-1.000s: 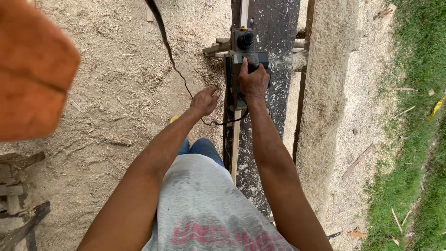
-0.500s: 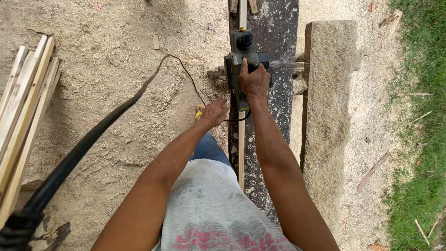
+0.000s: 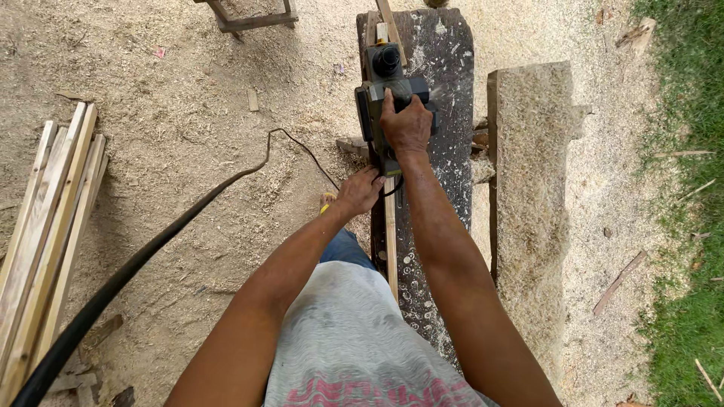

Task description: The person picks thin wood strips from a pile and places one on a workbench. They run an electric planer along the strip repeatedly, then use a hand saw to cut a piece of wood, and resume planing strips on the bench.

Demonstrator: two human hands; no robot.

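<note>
we are gripping the handle of a dark electric planer (image 3: 388,90) with our right hand (image 3: 407,124), fingers clenched around it. the planer is sitting on a narrow wooden strip (image 3: 391,234) that is lying lengthwise along the dark, sawdust-speckled bench (image 3: 445,188). our left hand (image 3: 358,192) is closing on the bench's left edge right beside the strip, just behind the planer; whether it is also pinching the strip we cannot tell. a thin black cord (image 3: 302,147) is looping from the planer's rear past our left hand and out over the sawdust-covered ground (image 3: 173,113), where it is joining a thick black hose (image 3: 128,275) that is cutting diagonally toward the lower left corner. a stack of pale wooden slats (image 3: 45,234) is lying at the left, well apart from the bench. a sawdust-coated slab (image 3: 532,173) is standing just beside the bench on the right, with grass (image 3: 690,151) beyond it. the legs of a wooden stand (image 3: 249,19) are showing at the top. our grey shirt (image 3: 354,339) is filling the bottom.
</note>
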